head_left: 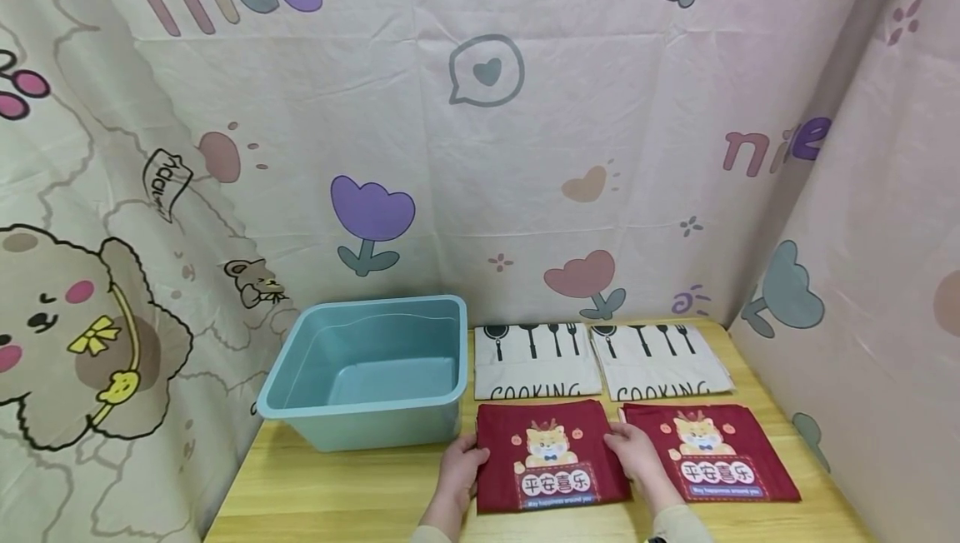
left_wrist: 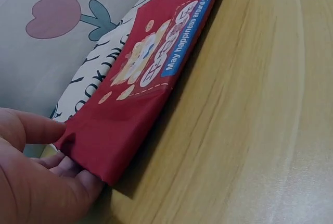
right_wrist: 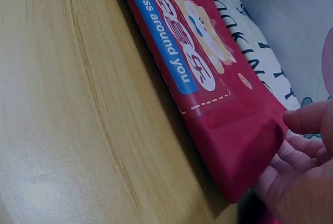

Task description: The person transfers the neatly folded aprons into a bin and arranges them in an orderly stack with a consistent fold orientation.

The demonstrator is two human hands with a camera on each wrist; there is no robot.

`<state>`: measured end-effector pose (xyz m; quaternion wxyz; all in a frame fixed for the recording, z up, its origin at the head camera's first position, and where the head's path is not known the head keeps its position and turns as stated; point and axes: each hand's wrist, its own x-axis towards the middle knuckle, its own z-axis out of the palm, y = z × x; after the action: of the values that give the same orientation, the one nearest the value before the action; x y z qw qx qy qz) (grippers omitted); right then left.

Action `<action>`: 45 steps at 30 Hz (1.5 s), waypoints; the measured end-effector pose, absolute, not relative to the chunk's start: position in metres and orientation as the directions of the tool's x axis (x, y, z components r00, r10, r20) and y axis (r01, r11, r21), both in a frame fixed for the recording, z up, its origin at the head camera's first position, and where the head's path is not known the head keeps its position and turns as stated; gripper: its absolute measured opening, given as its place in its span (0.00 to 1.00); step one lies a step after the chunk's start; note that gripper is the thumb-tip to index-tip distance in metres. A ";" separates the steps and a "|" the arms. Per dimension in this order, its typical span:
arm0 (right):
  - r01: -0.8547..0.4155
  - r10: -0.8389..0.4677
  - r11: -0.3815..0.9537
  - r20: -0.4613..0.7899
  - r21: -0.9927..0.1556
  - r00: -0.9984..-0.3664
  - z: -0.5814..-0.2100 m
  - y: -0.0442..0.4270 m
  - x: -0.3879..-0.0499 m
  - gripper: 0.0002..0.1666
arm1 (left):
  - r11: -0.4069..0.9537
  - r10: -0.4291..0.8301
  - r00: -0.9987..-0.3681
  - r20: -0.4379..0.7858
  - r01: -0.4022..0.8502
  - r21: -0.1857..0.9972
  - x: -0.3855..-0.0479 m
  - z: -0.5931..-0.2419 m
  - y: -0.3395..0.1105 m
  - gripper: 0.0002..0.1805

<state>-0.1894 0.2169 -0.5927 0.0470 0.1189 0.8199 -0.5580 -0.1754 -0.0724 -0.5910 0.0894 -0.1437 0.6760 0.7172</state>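
Note:
A folded red cloth (head_left: 551, 455) with a printed cartoon animal and lettering is held between both hands at the front of the table. My left hand (head_left: 459, 472) pinches its left edge; the left wrist view shows the thumb on top and the fingers (left_wrist: 78, 174) tucked under. At the opposite edge, my right hand (head_left: 637, 455) grips likewise, thumb above and fingers (right_wrist: 299, 156) beneath. A second folded red cloth (head_left: 720, 480) with the same print lies just right of my right hand. Behind these lie two folded white cloths, a left one (head_left: 536, 368) and a right one (head_left: 660, 364), printed with utensils and "COOKING".
A light blue plastic tub (head_left: 375, 418) stands left of the cloths, its visible floor bare. The wooden table (head_left: 330, 501) ends at patterned curtains (head_left: 480, 176) along the back and both sides.

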 end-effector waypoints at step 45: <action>0.268 0.112 -0.014 -0.268 -0.963 -0.957 -0.547 0.250 -0.185 0.33 | -0.298 0.031 -0.964 -0.264 -0.261 0.918 -0.175 -0.550 -0.067 0.30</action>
<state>-0.1855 0.2504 -0.5473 0.0561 0.1357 0.7000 -0.6988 -0.1747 -0.0669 -0.5496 0.0913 -0.0981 0.5856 0.7995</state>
